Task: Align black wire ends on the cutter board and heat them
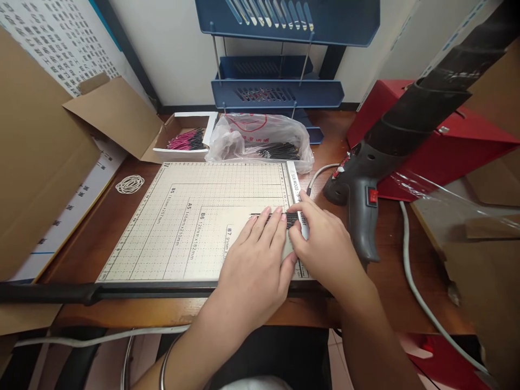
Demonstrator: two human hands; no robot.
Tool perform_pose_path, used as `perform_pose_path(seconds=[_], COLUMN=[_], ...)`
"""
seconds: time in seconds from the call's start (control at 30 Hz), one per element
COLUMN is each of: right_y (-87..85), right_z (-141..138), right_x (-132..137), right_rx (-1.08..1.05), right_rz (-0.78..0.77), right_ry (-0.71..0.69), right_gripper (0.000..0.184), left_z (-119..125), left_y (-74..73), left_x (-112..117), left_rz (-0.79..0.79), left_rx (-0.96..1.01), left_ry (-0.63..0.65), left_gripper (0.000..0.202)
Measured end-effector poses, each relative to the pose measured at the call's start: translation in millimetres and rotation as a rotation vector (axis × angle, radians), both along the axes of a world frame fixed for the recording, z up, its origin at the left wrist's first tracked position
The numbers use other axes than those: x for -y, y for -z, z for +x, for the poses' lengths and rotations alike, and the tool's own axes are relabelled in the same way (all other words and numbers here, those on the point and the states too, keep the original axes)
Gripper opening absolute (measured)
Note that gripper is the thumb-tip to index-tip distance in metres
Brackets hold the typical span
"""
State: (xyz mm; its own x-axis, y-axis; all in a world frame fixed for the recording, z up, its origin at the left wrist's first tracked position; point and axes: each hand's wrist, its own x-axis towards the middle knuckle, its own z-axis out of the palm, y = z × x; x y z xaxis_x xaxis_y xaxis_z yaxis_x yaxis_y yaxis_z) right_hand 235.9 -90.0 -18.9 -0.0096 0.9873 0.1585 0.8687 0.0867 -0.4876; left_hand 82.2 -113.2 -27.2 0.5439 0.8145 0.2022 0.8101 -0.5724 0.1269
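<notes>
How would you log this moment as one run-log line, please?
left hand: flat on black wire bundle | right hand: fingertips at bundle end, cutter board right edge | heat gun: lying alongside, untouched

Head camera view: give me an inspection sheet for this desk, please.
Surface: wooden desk bears a gridded cutting board.
Job's things: black bundle of thin pieces lies at the board's right edge.
Clutter: rubber bands, open box of pink pieces, plastic bag, heat gun, red box.
Hands: left hand flat, fingertips on the bundle; right hand curled at its right end, grip unclear.
Cables: white cable right of the heat gun; second cable along the near edge.
Surroundings: blue tray rack, cardboard sheets.
</notes>
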Motion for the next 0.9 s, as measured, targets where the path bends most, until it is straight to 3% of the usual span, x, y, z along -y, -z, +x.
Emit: perform_pose_path(seconds=[0.4, 0.9], right_y=[-1.5, -5.0], right_z=[-3.3, -2.6], right_x=[-1.0, -0.2], right_rx=[-0.088, -0.068], right_rz=[-0.073, -0.124], right_ry=[0.058, 0.031], right_gripper=[0.022, 0.02], left_z=[0.4, 2.0], left_y=[-0.2, 2.5], left_x=[1.0, 2.2], left_rz=[0.006, 0.032], left_rx=[-0.018, -0.017], left_ry=[0.009, -0.013], left_gripper=[0.059, 0.06])
